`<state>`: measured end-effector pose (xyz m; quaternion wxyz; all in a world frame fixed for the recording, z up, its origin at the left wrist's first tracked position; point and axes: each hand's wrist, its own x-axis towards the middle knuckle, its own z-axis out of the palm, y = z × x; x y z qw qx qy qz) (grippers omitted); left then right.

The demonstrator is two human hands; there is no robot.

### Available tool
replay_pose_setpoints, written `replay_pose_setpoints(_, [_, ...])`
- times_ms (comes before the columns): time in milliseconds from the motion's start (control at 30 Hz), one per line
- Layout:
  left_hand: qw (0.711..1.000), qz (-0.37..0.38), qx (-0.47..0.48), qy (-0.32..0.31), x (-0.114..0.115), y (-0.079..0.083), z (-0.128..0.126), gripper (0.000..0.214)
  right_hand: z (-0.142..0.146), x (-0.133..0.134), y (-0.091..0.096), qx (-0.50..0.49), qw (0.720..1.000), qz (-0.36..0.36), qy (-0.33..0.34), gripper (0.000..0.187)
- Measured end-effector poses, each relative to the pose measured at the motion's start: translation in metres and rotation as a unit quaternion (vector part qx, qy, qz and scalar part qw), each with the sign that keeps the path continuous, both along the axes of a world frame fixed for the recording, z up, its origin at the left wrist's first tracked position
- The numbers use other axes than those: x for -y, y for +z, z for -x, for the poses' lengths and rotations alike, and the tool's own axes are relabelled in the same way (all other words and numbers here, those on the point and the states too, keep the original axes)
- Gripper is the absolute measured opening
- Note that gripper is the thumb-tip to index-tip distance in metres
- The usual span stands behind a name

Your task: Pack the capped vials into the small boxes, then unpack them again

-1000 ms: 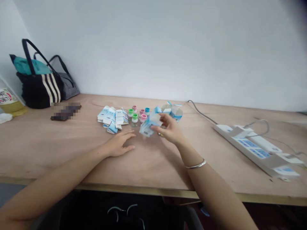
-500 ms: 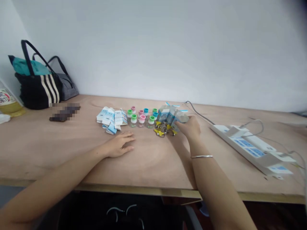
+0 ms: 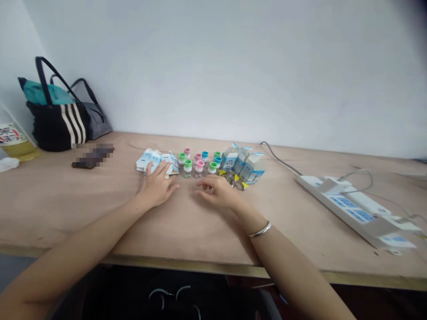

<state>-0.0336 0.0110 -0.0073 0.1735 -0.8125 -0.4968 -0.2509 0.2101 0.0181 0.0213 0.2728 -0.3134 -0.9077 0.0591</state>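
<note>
My left hand (image 3: pixel 155 187) lies with spread fingers on a pile of flat white-and-blue cartons (image 3: pixel 156 159). My right hand (image 3: pixel 216 191) rests on the plywood with loosely bent fingers, holding nothing visible. It is nearest to a double row of small clear vials with green, pink and blue caps (image 3: pixel 197 164). Behind and to its right, several upright white-and-blue boxes (image 3: pixel 242 162) stand beside small metal-and-yellow pieces (image 3: pixel 233 180). The boxes partly hide those pieces.
A black tote with cream stripes (image 3: pixel 56 126) and a grey striped bag (image 3: pixel 96 126) stand at the back left. Nearby are a pixelated dark object (image 3: pixel 93 156) and a bottle of yellow liquid (image 3: pixel 15 142). A white power strip (image 3: pixel 353 209) with cables lies at the right.
My right hand has let go of a box and moved left, away from the upright boxes. My left hand has moved forward from the bare table onto the flat cartons.
</note>
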Motion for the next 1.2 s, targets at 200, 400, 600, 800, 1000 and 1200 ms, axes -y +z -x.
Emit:
replay_pose_setpoints(200, [0.996, 0.036, -0.032, 0.070, 0.004, -0.002, -0.014, 0.065, 0.003, 0.002, -0.001, 0.007, 1.000, 0.012, 0.001, 0.022])
replay_pose_setpoints(400, [0.991, -0.006, 0.043, 0.125, 0.003, 0.007, -0.010, 0.076, 0.001, 0.001, -0.003, -0.009, 1.000, 0.013, -0.006, 0.026])
replay_pose_setpoints(600, [0.985, -0.089, 0.139, 0.044, 0.018, 0.023, -0.004, 0.068, -0.001, -0.002, -0.001, -0.128, 0.986, -0.056, -0.088, 0.067])
replay_pose_setpoints(800, [0.952, 0.046, 0.232, -0.194, 0.024, 0.016, -0.008, 0.037, -0.013, 0.006, 0.019, -0.111, 0.987, -0.093, -0.069, 0.095])
replay_pose_setpoints(1000, [0.905, 0.214, 0.235, -0.281, 0.016, 0.007, -0.011, 0.030, -0.014, 0.010, 0.022, -0.015, 0.988, 0.138, 0.065, 0.064])
replay_pose_setpoints(1200, [0.877, 0.290, 0.293, -0.246, 0.012, -0.002, -0.008, 0.023, -0.009, 0.005, 0.011, -0.013, 0.975, 0.217, 0.034, 0.046])
